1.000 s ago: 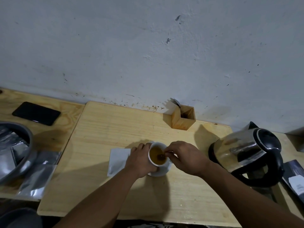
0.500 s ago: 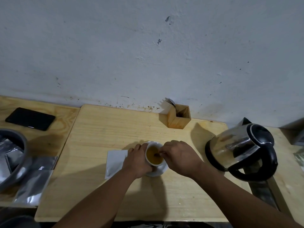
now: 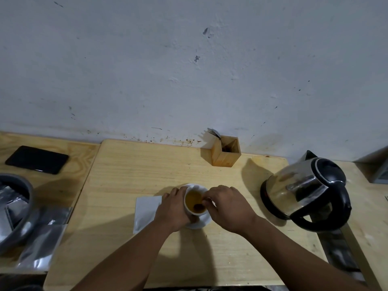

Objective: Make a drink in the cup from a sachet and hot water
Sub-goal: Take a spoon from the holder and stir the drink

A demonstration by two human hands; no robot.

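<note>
The cup (image 3: 194,201) stood on a white saucer (image 3: 202,222) near the middle of the wooden table (image 3: 130,171), holding amber liquid. The left hand (image 3: 173,208) was wrapped around the cup's side. The right hand (image 3: 228,207) pinched a spoon (image 3: 199,206) dipped in the drink. A white sachet (image 3: 146,213) lay just left; the kettle (image 3: 304,192) stood right.

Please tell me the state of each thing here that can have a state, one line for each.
cup: upright on saucer, holding brown liquid
left hand: gripping the cup
right hand: at the cup's rim, pinching something small
kettle: lid closed
white sachet: lying flat
phone: screen dark
</note>
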